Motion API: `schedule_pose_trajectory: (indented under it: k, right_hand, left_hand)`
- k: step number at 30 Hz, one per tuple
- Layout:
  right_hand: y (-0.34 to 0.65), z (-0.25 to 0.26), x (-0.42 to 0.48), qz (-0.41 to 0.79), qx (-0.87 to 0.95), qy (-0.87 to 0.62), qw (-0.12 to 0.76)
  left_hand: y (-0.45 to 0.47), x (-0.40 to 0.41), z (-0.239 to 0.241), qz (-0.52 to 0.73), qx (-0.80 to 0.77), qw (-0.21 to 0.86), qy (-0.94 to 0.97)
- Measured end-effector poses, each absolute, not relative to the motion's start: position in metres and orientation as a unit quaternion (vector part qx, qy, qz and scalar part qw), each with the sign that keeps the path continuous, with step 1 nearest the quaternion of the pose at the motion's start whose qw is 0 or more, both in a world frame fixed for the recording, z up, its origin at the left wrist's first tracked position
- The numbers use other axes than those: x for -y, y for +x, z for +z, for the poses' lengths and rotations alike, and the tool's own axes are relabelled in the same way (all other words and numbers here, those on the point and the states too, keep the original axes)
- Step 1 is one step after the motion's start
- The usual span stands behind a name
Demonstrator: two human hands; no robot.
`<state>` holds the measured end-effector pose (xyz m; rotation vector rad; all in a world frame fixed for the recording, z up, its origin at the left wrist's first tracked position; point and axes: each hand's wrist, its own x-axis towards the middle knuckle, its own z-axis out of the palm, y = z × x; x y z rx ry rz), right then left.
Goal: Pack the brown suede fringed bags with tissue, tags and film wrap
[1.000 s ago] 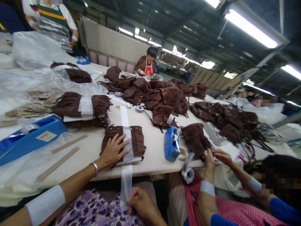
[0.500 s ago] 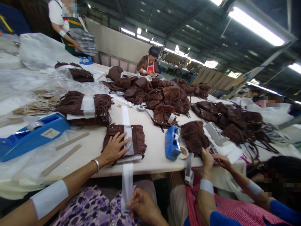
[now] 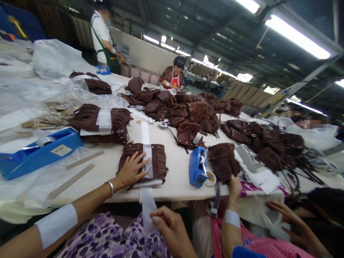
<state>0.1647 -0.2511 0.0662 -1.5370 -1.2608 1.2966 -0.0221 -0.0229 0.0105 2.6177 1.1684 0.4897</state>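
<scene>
My left hand (image 3: 131, 170) lies flat, fingers spread, on a brown fringed bag (image 3: 158, 161) at the table's near edge. A white translucent strip (image 3: 146, 157) runs over the middle of the bag and hangs down past the table edge. My right hand (image 3: 169, 227) is below the table edge, over my lap, and pinches the strip's lower end between thumb and fingers. A bracelet is on my left wrist and a white band is on my forearm.
A small blue tape dispenser (image 3: 197, 166) stands right of the bag, a long blue one (image 3: 40, 152) at left. More fringed bags (image 3: 188, 111) pile across the table (image 3: 177, 172). A co-worker's hands (image 3: 235, 186) work on a bag to my right. Other people stand at the far end.
My right hand has risen a little and come nearer the table edge with the strip's end. The co-worker's hands have spread apart. The view has shifted slightly.
</scene>
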Motion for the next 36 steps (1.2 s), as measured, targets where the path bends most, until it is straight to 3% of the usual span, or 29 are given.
schedule_pose_trajectory:
  k: [10,22,31,36]
  right_hand:
    - [0.200,0.111,0.222,0.532,0.592,-0.531,0.292]
    - [0.209,0.060,0.245,0.463,0.647,-0.562,0.226]
    - [0.386,0.107,0.166,0.317,0.700,-0.533,0.355]
    - [0.425,0.119,0.158,0.244,0.716,-0.515,0.404]
  left_hand:
    - [-0.022,0.024,0.014,0.162,-0.403,0.123,0.892]
    - [-0.022,0.022,0.016,0.150,-0.402,0.132,0.894]
    - [-0.021,0.022,0.013,0.150,-0.402,0.118,0.896]
    - [-0.021,0.022,0.012,0.153,-0.404,0.115,0.895]
